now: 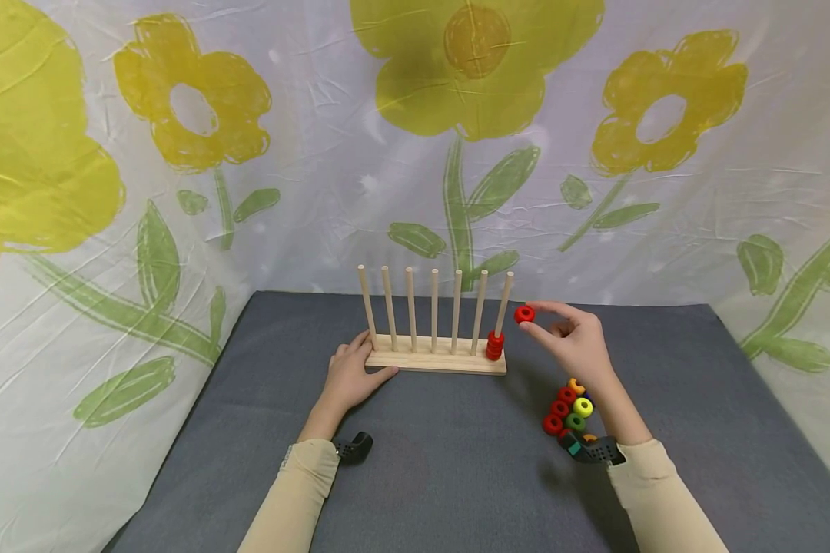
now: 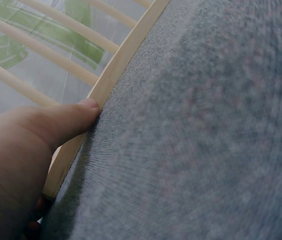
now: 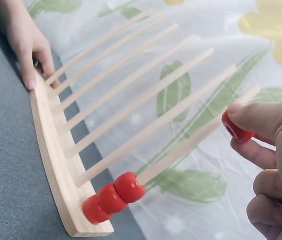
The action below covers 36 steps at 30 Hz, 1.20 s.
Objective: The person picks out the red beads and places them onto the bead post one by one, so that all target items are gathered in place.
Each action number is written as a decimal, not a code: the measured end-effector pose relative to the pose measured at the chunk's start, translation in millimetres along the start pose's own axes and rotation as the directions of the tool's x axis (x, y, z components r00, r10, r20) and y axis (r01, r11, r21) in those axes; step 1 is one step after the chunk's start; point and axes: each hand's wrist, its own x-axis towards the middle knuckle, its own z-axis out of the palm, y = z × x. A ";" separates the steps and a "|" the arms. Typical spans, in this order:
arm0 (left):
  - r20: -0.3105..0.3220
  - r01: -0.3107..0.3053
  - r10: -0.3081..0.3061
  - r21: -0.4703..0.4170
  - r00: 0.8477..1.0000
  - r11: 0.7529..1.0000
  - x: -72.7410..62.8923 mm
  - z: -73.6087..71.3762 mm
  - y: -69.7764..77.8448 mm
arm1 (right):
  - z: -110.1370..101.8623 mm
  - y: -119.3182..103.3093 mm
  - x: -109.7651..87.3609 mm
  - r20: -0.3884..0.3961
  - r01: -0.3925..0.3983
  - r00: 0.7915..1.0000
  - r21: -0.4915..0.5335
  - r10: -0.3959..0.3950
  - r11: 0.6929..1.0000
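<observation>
A wooden peg stand point(image 1: 436, 361) with several upright pegs stands on the cloth, and three red beads point(image 3: 111, 199) are stacked on its rightmost peg. My left hand point(image 1: 349, 372) grips the stand's left end, its thumb point(image 2: 75, 120) along the front edge and the other fingers behind, partly hidden. Between thumb and fingertips, my right hand point(image 1: 581, 342) pinches another red bead point(image 1: 524, 314). That bead is just right of the rightmost peg's upper part, apart from the stacked beads. In the right wrist view it is tilted, its hole partly showing.
Loose red, yellow, green and orange beads point(image 1: 576, 422) lie on the dark grey cloth point(image 1: 449, 461) below my right hand, some hidden by the wrist strap point(image 1: 591, 448). Behind the table hangs a pale sheet point(image 1: 318, 192) with painted yellow flowers.
</observation>
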 end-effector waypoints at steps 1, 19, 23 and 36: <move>0.000 0.000 0.000 0.000 1.000 1.000 0.1 0.0 0.2 | -0.1 -0.5 0.3 0.000 -0.001 1.000 0.002 0.001 1.000; -0.010 -0.009 0.009 -0.003 1.000 1.000 0.2 0.4 -0.6 | -0.1 -3.1 7.3 -0.005 0.012 1.000 0.011 -0.012 1.000; -0.010 -0.009 0.009 -0.007 1.000 1.000 0.1 0.3 -0.4 | -0.2 -3.4 8.7 -0.003 0.007 1.000 0.014 -0.007 1.000; -0.010 -0.006 0.006 -0.007 1.000 1.000 0.1 0.6 -0.4 | 2.5 17.2 14.9 -0.010 0.012 1.000 0.024 -0.011 1.000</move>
